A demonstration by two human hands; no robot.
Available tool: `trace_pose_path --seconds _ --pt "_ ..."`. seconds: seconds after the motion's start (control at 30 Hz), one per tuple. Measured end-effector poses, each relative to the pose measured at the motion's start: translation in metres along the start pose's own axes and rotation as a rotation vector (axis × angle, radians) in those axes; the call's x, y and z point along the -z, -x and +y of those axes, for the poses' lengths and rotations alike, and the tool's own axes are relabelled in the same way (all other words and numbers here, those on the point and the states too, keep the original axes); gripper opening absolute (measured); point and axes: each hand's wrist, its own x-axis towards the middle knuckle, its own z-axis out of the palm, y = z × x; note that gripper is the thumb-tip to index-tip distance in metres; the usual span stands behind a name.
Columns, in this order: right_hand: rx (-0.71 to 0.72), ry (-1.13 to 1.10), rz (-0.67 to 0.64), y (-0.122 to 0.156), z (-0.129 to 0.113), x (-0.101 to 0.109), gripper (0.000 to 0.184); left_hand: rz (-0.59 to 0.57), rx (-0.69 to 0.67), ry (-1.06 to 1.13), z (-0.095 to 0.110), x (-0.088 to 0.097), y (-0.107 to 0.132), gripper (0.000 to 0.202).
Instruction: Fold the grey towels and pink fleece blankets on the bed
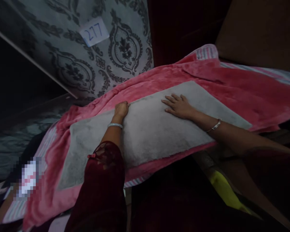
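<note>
Yours, left: one dark-red sleeve [101, 190], patterned sheer cuff [110, 152], small red ornament [91, 156] at the cuff's nine o'clock, one pale bracelet [115, 125]. Yours, right: one slim silvery bangle [217, 124].

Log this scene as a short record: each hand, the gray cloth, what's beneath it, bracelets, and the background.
Left hand: curled at the far edge of the gray cloth; whether it pinches is unclear
Right hand: spread open, palm down on the gray cloth
Beneath: pink blanket
Bracelets: one per wrist
Background: patterned surface bearing a card marked 277
</note>
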Motion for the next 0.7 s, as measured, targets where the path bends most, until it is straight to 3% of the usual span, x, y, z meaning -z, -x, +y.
trace_pose_path --seconds 0.2,0.33,0.4,0.53,0.7 --pt "-0.015 0.049 0.024 0.004 0.001 -0.004 0.065 0.07 0.092 0.005 -0.045 0.005 0.027 0.041" --pt "-0.032 0.056 -0.003 0.007 -0.005 0.002 0.065 0.137 -0.004 0.033 -0.07 0.004 0.066 0.051" --pt "-0.039 0.053 -0.011 0.009 -0.007 0.003 0.064 0.081 -0.031 0.025 -0.084 0.0 0.091 0.057" --pt "-0.052 0.062 -0.018 0.011 -0.008 0.0 0.069 -0.053 0.127 0.033 -0.118 -0.01 0.135 0.064" --pt "-0.069 0.073 -0.024 0.011 -0.006 -0.006 0.077 -0.056 0.217 0.011 -0.167 -0.01 0.178 0.063"
